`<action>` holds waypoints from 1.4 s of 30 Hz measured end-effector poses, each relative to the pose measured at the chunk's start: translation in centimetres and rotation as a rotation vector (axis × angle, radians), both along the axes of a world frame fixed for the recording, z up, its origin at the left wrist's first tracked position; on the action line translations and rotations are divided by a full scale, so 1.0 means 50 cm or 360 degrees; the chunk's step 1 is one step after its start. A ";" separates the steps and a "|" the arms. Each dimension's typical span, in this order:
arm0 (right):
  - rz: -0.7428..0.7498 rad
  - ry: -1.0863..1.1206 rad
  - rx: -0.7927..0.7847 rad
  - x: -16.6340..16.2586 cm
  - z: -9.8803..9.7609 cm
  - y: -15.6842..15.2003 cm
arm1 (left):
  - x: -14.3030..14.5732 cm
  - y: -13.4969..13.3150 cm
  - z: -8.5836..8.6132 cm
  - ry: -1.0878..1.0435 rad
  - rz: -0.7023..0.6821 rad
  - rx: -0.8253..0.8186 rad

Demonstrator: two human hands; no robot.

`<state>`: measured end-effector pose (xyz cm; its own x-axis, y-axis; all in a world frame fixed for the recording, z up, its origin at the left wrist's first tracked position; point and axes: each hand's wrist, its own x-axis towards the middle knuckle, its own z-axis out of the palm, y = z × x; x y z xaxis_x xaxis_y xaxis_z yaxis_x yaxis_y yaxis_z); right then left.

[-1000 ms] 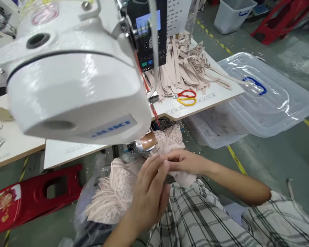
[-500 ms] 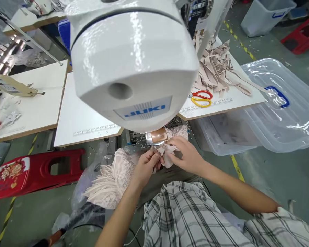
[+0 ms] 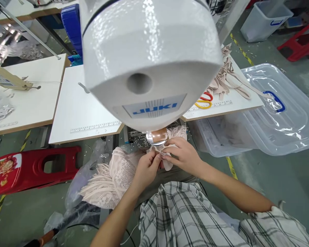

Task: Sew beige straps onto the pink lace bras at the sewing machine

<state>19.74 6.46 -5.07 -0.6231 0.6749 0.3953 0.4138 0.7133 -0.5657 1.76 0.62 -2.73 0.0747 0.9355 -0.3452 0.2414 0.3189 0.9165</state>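
Observation:
Just below the head of a white sewing machine (image 3: 154, 79), both hands work close together on a pale pink piece of fabric (image 3: 167, 165). My left hand (image 3: 147, 168) pinches its edge between thumb and fingers. From the other side my right hand (image 3: 182, 154) holds the same fabric, thumb and fingertips closed near the left thumb. Fingertips and cloth partly hide each other. Lace fabric (image 3: 177, 132) lies on the machine's narrow arm behind the hands. Left of my left hand hangs a bunch of pale pink lace bra pieces (image 3: 113, 181).
Red and yellow scissors (image 3: 204, 101) and a pile of beige fabric strips (image 3: 228, 80) lie on the right tabletop. Clear plastic bins and a lid (image 3: 285, 120) stand right. A red stool (image 3: 36, 168) is on the left, and a white tabletop (image 3: 74, 113) adjoins the machine.
My right hand has shifted slightly left and closer to my left hand, and the fabric edge is now drawn together between them. The camera view has also tilted a little.

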 end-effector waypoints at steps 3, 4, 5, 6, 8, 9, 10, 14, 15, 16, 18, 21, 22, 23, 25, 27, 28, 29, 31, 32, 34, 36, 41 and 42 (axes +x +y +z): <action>-0.0148 0.0234 -0.0222 -0.011 -0.015 -0.018 | 0.005 0.002 -0.004 -0.0157 0.0077 -0.0060; -0.0201 0.0292 -0.0205 -0.017 -0.019 -0.028 | 0.007 0.003 -0.006 -0.0177 0.0102 -0.0053; -0.0246 0.0333 -0.0156 -0.023 -0.023 -0.037 | 0.008 0.004 -0.009 -0.0173 0.0123 -0.0042; -0.0267 0.0351 -0.0117 -0.027 -0.027 -0.044 | 0.008 0.006 -0.012 -0.0157 0.0139 -0.0044; -0.0194 0.0354 -0.0176 -0.028 -0.035 -0.044 | 0.007 0.008 -0.020 -0.0148 0.0175 -0.0091; -0.0132 0.0343 -0.0268 -0.021 -0.038 -0.033 | 0.004 0.010 -0.024 -0.0168 0.0192 -0.0134; -0.0101 0.0323 -0.0356 -0.009 -0.039 -0.012 | 0.000 0.011 -0.027 -0.0201 0.0209 -0.0177; -0.0663 -0.0144 -0.0242 0.081 -0.017 0.153 | -0.017 0.014 -0.029 -0.0239 0.0230 -0.0223; -0.0847 -0.0428 -0.0147 0.107 -0.003 0.204 | -0.020 0.014 -0.027 -0.0226 0.0238 -0.0215; -0.0924 -0.0757 -0.0096 0.129 0.011 0.253 | -0.022 0.013 -0.023 -0.0221 0.0244 -0.0205; -0.0888 -0.0927 -0.0129 0.163 0.037 0.333 | -0.023 0.011 -0.016 -0.0257 0.0269 -0.0175; -0.0705 -0.1070 -0.0188 0.185 0.059 0.375 | -0.024 0.009 -0.008 -0.0489 0.0355 -0.0226; -0.0653 -0.1108 -0.0198 0.189 0.060 0.366 | -0.025 0.008 -0.006 -0.0613 0.0408 -0.0283; -0.0592 -0.1143 -0.0202 0.193 0.061 0.344 | -0.027 0.008 -0.006 -0.0741 0.0465 -0.0345; -0.0626 -0.1006 -0.0233 0.198 0.060 0.272 | -0.033 0.008 -0.005 -0.0944 0.0575 -0.0437; -0.0608 -0.0746 -0.0375 0.197 0.065 0.175 | -0.037 0.007 -0.004 -0.1057 0.0634 -0.0471; -0.0524 -0.0622 -0.0419 0.193 0.070 0.125 | -0.038 0.007 -0.004 -0.1084 0.0643 -0.0475; -0.0426 -0.0550 -0.0438 0.186 0.076 0.077 | -0.039 0.005 -0.003 -0.1096 0.0637 -0.0476; -0.0210 -0.0537 -0.0504 0.164 0.090 -0.001 | -0.040 0.003 -0.003 -0.1083 0.0596 -0.0465; -0.0142 -0.0540 -0.0502 0.150 0.096 -0.027 | -0.039 0.001 -0.003 -0.1049 0.0565 -0.0447; -0.0065 -0.0539 -0.0471 0.122 0.102 -0.054 | -0.038 -0.001 -0.003 -0.0965 0.0502 -0.0401; -0.0037 -0.0527 -0.0434 0.100 0.099 -0.056 | -0.036 -0.003 -0.003 -0.0882 0.0447 -0.0366; 0.0052 -0.0509 -0.0433 0.076 0.078 -0.039 | -0.033 -0.004 0.002 -0.0703 0.0339 -0.0348; 0.0073 -0.0506 -0.0453 0.076 0.075 -0.038 | -0.032 -0.004 0.003 -0.0684 0.0335 -0.0344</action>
<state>23.53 4.56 -1.31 -0.7159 0.6980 -0.0195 0.5708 0.5690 -0.5920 0.14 0.43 -2.56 0.0699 0.8564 -0.5115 -0.2315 0.5127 0.8268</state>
